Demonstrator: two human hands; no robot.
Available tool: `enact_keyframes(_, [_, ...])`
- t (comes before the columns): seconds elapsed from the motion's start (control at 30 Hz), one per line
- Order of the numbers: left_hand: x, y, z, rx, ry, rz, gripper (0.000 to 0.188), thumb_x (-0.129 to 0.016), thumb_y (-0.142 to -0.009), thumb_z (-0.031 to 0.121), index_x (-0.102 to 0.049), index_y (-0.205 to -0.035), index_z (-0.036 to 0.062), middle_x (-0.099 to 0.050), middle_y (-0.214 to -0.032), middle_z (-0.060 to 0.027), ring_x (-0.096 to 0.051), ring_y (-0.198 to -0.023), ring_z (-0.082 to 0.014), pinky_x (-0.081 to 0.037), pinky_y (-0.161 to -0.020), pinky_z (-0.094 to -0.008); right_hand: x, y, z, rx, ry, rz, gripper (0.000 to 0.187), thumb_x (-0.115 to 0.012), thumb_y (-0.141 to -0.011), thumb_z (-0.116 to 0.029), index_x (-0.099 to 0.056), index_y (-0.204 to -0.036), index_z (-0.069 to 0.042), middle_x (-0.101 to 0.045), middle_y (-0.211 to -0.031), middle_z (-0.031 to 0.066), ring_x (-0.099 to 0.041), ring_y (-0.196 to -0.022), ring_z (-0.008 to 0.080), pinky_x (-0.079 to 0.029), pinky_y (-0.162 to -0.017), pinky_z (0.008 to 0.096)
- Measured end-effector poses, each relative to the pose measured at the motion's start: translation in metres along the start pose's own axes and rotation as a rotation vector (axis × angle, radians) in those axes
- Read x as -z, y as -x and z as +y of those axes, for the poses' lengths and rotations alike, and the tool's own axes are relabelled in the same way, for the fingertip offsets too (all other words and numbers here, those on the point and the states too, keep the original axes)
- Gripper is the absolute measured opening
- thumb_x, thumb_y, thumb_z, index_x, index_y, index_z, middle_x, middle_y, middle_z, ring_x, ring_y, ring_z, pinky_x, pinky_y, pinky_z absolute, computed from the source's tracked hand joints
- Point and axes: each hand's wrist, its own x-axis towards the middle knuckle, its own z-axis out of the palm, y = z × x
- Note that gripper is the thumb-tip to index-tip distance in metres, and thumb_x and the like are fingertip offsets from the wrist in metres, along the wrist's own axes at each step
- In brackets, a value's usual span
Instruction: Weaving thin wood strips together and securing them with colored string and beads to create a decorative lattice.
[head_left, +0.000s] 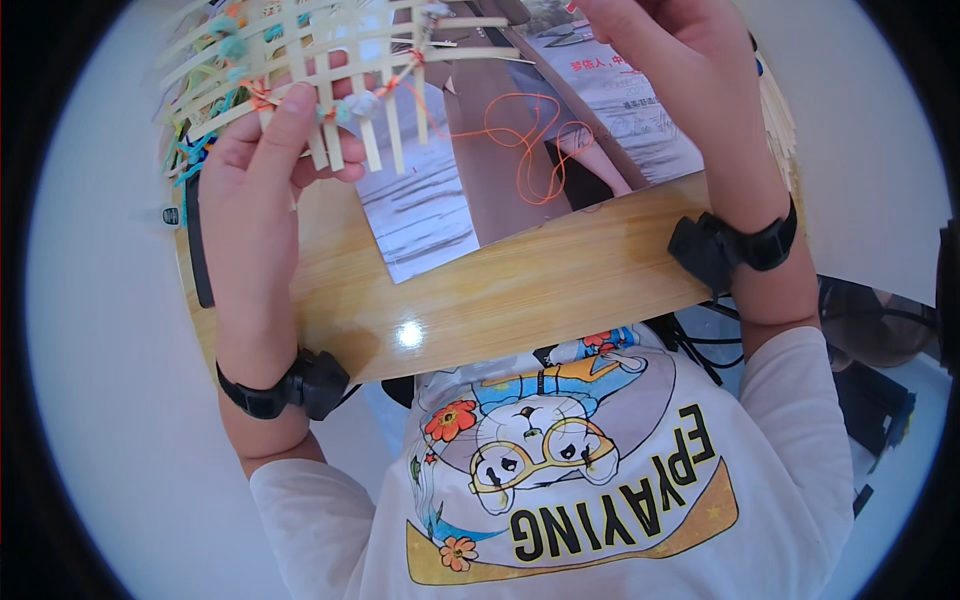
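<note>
My left hand (262,150) grips the near edge of a lattice (292,45) woven from pale flat strips, thumb on top and fingers underneath. Teal fluffy yarn (232,46) and orange thread are worked through its crossings, and the far part runs past the top of the picture. From it, thin orange thread (518,180) trails off in loose loops across a glossy magazine (430,220). Raised at the upper right is my right hand (650,45), its fingers drawn together and partly cut off. A small red bit shows at its fingertips, too little to name.
The magazine lies on a wooden table (480,290) whose near edge is by my body. Tangled coloured yarn (188,155) and a black flat object (200,250) sit at the left edge. Loose pale strips (778,125) are at the right, behind my right forearm.
</note>
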Motion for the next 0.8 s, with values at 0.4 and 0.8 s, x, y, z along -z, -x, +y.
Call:
enact_keyframes(0.4, [0.000,-0.003,-0.004,-0.001,-0.022,-0.012,0.029,-0.057,-0.096,0.024,-0.065,-0.101,-0.0033,-0.069,-0.088,-0.0102,-0.063,-0.068,-0.0128,-0.051,-0.062,-0.0249,0.001,0.005,0.045,0.195,0.581,-0.463,0.010,-0.063,-0.082,-0.008,-0.066,-0.091,-0.005,-0.063,-0.087,0.0071,-0.063,-0.082,0.0219,-0.049,-0.071,0.0326])
enact_keyframes(0.8, [0.002,-0.005,-0.006,0.004,0.009,-0.029,0.028,-0.062,-0.094,0.024,-0.065,-0.102,-0.0028,-0.069,-0.092,-0.0101,-0.066,-0.071,-0.0143,-0.054,-0.063,-0.0271,-0.002,0.007,0.051,0.240,0.684,-0.414,0.006,-0.059,-0.083,-0.003,-0.057,-0.088,-0.004,-0.058,-0.084,0.0055,-0.064,-0.078,0.0185,-0.049,-0.068,0.0306])
